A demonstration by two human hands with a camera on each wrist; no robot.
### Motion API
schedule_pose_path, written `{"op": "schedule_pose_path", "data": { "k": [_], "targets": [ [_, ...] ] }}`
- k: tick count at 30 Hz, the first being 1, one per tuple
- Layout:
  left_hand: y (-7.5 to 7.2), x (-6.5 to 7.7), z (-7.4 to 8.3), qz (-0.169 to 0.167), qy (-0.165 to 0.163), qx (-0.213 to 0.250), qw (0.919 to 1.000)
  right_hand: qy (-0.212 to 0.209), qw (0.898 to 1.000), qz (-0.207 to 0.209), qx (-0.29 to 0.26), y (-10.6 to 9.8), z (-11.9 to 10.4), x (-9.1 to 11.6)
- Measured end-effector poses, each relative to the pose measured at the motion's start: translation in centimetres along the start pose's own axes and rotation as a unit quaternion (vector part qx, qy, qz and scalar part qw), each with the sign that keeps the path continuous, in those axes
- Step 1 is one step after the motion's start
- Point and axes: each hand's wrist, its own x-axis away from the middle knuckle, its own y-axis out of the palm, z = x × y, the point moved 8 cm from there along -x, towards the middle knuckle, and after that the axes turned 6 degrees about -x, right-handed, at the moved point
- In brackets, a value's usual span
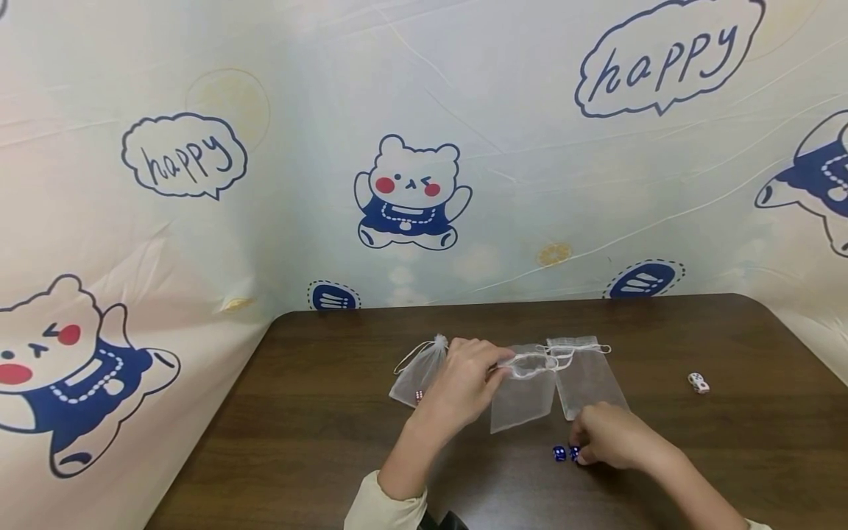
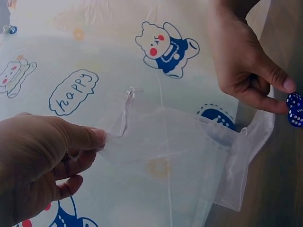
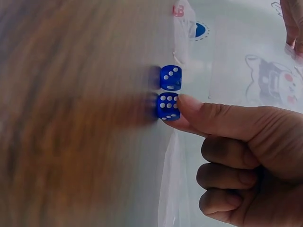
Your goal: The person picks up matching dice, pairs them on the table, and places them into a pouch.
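My left hand (image 1: 462, 379) pinches the rim of a white sheer drawstring pouch (image 1: 523, 401) between thumb and forefinger. The pouch mouth is lifted and its body slants down, as the left wrist view also shows. At the front, my right hand (image 1: 612, 436) pinches a blue die (image 3: 168, 106) with thumb and forefinger, the other fingers curled in. Right beside it sits a second blue die (image 3: 171, 78) with white dots. Part of the pinched die is hidden by the fingertips in the head view.
A second sheer pouch (image 1: 586, 379) lies flat at the right, just beyond my right hand. Left of my left hand is a gathered pouch (image 1: 414, 379) with a red die (image 1: 419, 396) in it. White dice (image 1: 698, 382) rest farther right on the brown table (image 1: 298, 434).
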Motion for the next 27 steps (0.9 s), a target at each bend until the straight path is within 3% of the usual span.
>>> {"op": "schedule_pose_path", "data": {
  "k": [5, 8, 13, 16, 21, 27],
  "targets": [
    [0.3, 0.0, -0.1, -0.011, -0.005, -0.004, 0.9999, -0.004, 1.0, 0.008, 0.01, 0.0, -0.1, -0.1],
    [0.5, 0.1, -0.2, -0.017, -0.006, -0.008, 0.9998, 0.024, 1.0, 0.009, 0.003, -0.3, 0.2, -0.1],
    [0.6, 0.1, -0.1, -0.023, -0.009, -0.008, 0.9997, 0.033, 0.999, 0.038, 0.001, -2.0, 0.3, 0.0],
    [0.8, 0.1, -0.1, -0.025, -0.009, -0.006, 0.9996, 0.015, 0.998, 0.068, 0.009, -3.5, -0.1, 0.2],
    [0.9, 0.1, -0.1, -0.029, -0.007, -0.003, 0.9995, 0.026, 0.991, 0.133, 0.004, -6.2, -0.7, 0.6],
    [1.2, 0.2, -0.1, -0.036, -0.008, -0.004, 0.9993, 0.027, 0.967, 0.252, 0.003, -9.1, -1.2, 1.3]
  ]
}}
